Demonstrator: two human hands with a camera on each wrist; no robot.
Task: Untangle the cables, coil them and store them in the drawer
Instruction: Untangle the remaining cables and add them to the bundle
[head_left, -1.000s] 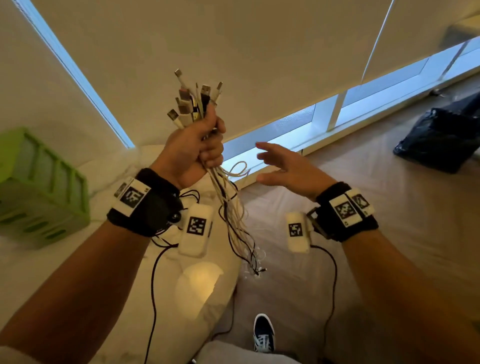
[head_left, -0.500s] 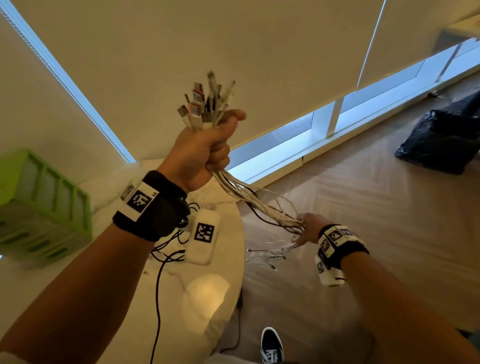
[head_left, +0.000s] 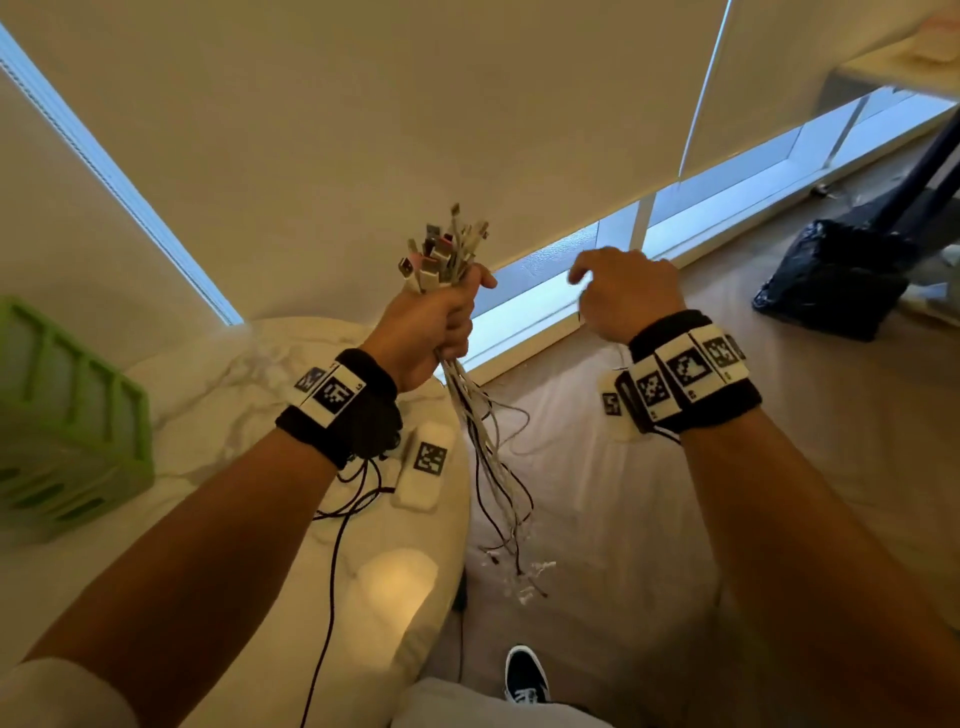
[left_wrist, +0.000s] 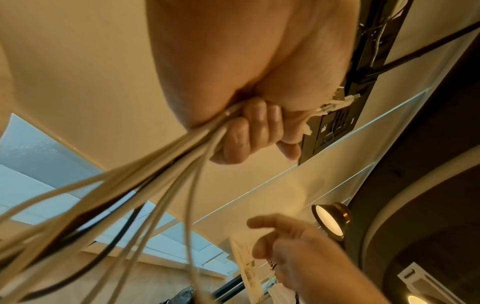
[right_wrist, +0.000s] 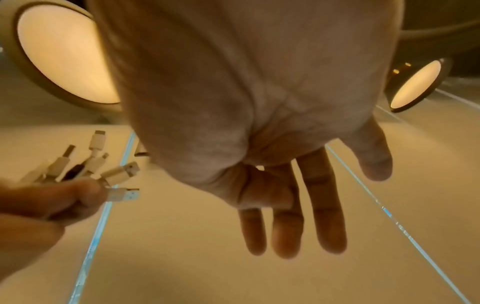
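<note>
Many cables (head_left: 470, 415) hung bunched from the left hand (head_left: 423, 332), its fingers (left_wrist: 246, 131) wrapped around them below the plugs, while the right hand (head_left: 626, 296) hovered beside, fingers (right_wrist: 324, 205) loose, holding nothing.

The cables (head_left: 485, 452) are smooth plastic-sheathed cords, mostly matt white with a few dark ones, ending in glossy white plastic plugs with bare metal tips, above a polished white marble-look table (head_left: 270, 374) beside a matt green plastic crate (head_left: 72, 421).
</note>
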